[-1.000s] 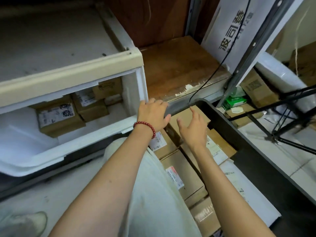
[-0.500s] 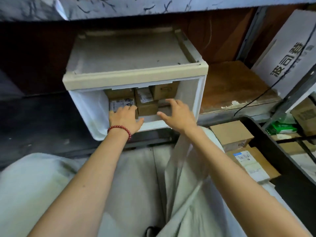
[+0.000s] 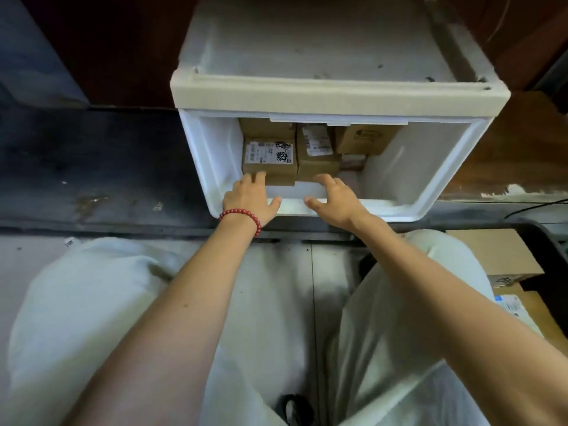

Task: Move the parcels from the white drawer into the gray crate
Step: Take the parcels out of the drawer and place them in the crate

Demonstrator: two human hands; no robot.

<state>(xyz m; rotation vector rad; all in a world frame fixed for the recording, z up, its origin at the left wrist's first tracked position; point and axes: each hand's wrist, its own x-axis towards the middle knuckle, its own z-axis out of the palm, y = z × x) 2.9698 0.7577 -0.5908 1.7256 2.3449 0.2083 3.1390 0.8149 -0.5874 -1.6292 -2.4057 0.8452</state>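
Grip: left hand (image 3: 250, 199) and right hand (image 3: 335, 199) spread wide, empty, at the white drawer (image 3: 445, 192) rim. Labelled parcel (image 3: 269, 159) inside, front left; likely stiff, light cardboard; grasp opposite side faces.

The white drawer (image 3: 332, 93) glows brightest, lit from above; its parcels (image 3: 269, 158) sit in shade. At nine and twelve o'clock everything sinks into dark. My forearms blur softly, and straight edges bow toward the corners.
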